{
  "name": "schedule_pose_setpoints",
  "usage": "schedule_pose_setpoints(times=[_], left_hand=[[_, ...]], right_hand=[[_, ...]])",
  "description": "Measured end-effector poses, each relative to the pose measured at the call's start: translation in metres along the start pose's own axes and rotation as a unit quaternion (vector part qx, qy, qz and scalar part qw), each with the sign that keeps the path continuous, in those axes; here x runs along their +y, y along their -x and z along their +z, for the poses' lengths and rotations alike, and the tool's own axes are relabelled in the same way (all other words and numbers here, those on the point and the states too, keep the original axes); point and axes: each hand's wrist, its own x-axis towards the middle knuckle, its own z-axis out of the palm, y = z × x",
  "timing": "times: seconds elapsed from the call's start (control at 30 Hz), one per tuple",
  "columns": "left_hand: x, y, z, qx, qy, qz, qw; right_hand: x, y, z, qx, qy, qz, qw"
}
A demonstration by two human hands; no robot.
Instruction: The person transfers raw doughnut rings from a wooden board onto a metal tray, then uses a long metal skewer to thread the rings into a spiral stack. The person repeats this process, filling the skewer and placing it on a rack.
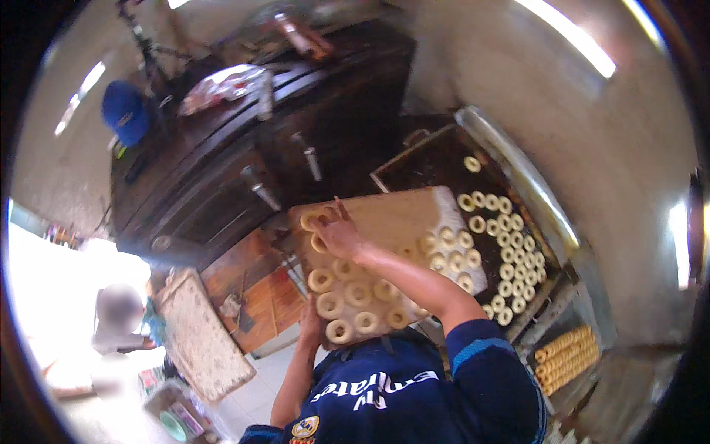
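A wooden board (370, 211) is held level in front of my body, with pale dough rings (330, 304) laid over its near and left parts. At the board's left edge, my left hand (310, 320) grips the side, its fingers partly hidden. My right hand (342, 235) reaches across to the far left corner, fingers apart, touching or just over a dough ring (309, 220). Whether it has lifted that ring cannot be made out. More dough rings (447, 238) sit close together on the board's whitish right end.
To the right, a dark vat (427, 166) holds many pale rings (510, 255). Below it, golden rings (567, 360) stand in rows. A dark cabinet (355, 81) with metal handles lies ahead. At left are an empty board (203, 333) and another person (118, 318).
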Motion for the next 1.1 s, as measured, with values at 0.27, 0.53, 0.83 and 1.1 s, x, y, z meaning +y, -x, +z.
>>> schedule_pose_setpoints(times=[0.27, 0.53, 0.83, 1.1], left_hand=[[0.024, 0.034, -0.045, 0.091, 0.139, 0.026, 0.986], [0.024, 0.036, -0.076, 0.134, 0.11, 0.025, 0.984], [0.041, 0.031, -0.056, 0.134, 0.116, 0.048, 0.983], [0.038, 0.027, -0.058, 0.176, 0.117, 0.036, 0.977]], right_hand=[[0.223, 0.121, -0.014, 0.075, 0.197, 0.098, 0.973], [0.288, 0.22, -0.073, -0.041, 0.25, 0.224, 0.941], [0.254, 0.237, -0.063, -0.05, 0.151, 0.03, 0.987], [0.246, 0.217, -0.072, -0.016, 0.021, 0.066, 0.998]])
